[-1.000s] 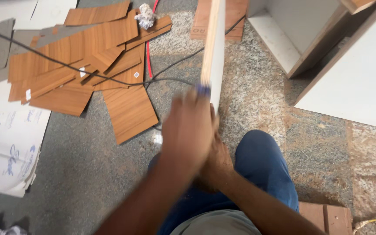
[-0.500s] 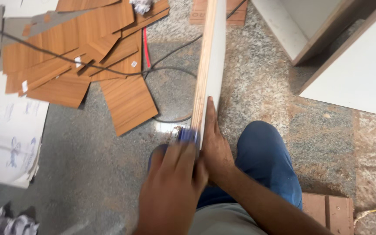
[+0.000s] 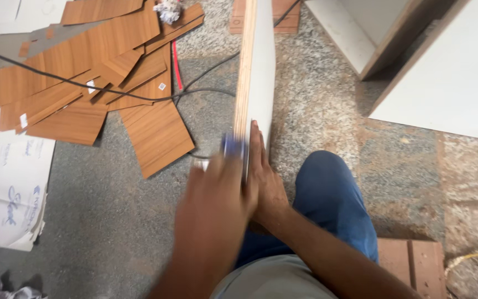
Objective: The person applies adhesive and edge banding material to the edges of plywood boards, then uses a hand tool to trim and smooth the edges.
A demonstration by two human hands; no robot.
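A long board (image 3: 262, 66) stands on edge on the floor, running away from me, with a bare plywood edge on top and a white face to the right. My left hand (image 3: 211, 210) is blurred with motion and grips a small blue object (image 3: 232, 147) against the top edge at the board's near end. The fingers hide most of that object. My right hand (image 3: 265, 180) lies flat against the white face, fingers pointing away from me. My knee in blue jeans (image 3: 333, 205) is just right of the board.
Several wood-grain laminate offcuts (image 3: 84, 72) lie in a heap at the upper left, crossed by a black cable (image 3: 195, 91). White paper sheets (image 3: 6, 188) lie at the left. White cabinet panels (image 3: 443, 77) stand at the upper right, and a wooden block (image 3: 410, 260) at the lower right.
My left hand has slid with the blue object along the board's top edge, back towards me and then slightly forward. My right hand now lies flat on the white face.
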